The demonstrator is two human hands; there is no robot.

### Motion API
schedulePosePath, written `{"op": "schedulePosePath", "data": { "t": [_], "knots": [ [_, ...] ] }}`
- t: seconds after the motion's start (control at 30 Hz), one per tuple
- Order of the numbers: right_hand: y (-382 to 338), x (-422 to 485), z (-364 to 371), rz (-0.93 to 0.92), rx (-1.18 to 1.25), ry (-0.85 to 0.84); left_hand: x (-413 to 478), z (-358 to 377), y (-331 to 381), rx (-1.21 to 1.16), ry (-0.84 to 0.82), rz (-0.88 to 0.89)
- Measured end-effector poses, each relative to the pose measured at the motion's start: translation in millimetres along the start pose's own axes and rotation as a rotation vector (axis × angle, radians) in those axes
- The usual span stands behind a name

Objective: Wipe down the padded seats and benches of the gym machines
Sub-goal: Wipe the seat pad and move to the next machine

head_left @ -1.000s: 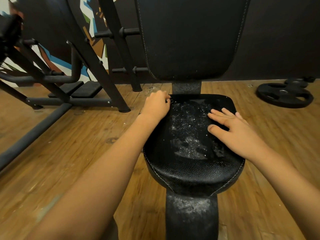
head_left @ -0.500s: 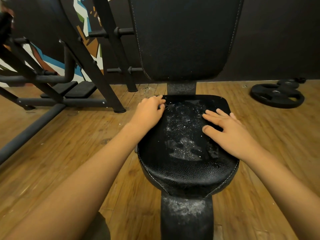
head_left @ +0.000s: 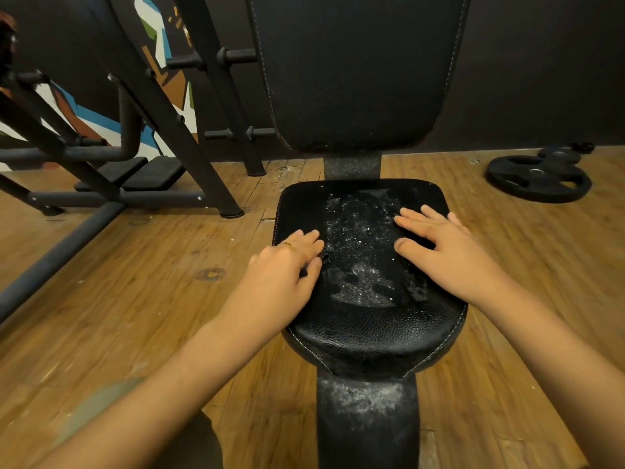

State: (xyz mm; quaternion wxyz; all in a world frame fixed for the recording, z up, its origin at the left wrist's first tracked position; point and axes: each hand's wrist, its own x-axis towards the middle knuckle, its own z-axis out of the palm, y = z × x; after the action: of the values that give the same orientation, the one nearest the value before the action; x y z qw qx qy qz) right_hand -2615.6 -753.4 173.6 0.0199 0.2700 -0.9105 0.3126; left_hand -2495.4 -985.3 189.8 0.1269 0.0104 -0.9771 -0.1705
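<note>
The padded black seat (head_left: pixel 372 336) stands in the middle, on a dark post (head_left: pixel 368 421) over the wooden floor (head_left: pixel 152 282). Both hands lie on the seat and grasp nothing. The left hand (head_left: pixel 280 275) rests on the seat's left edge with its fingers loosely bent and a thin ring (head_left: pixel 287 244) on one finger. The right hand (head_left: pixel 446 255) lies flat on the seat's right part, fingers spread and straight. Between the hands the seat carries a whitish, speckled residue (head_left: pixel 362 286) — the same pale marks show on the post below the seat's front. Behind the seat rises the black backrest (head_left: pixel 358 69). A weight plate (head_left: pixel 537 179) lies on the floor to the right of the seat, well apart — and to the left of the seat stands the dark frame (head_left: pixel 189 140) of another machine.
</note>
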Motion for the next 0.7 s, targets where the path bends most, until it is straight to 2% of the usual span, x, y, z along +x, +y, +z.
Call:
{"op": "schedulePosePath", "data": {
  "t": [0.3,0.43,0.6,0.7],
  "knots": [
    [-4,-2,-2,-0.001,-0.002,0.001,55,11,3,0.075,0.034,-0.060],
    [-2,-2,-1,0.002,0.012,0.010,20,5,12,0.074,0.026,-0.050],
    [0,-1,0,0.003,0.019,0.011,-51,0,22,-0.005,0.067,0.056],
    [0,0,0,-0.003,0.019,0.021,-52,1,20,-0.046,0.066,0.057]
  ]
}}
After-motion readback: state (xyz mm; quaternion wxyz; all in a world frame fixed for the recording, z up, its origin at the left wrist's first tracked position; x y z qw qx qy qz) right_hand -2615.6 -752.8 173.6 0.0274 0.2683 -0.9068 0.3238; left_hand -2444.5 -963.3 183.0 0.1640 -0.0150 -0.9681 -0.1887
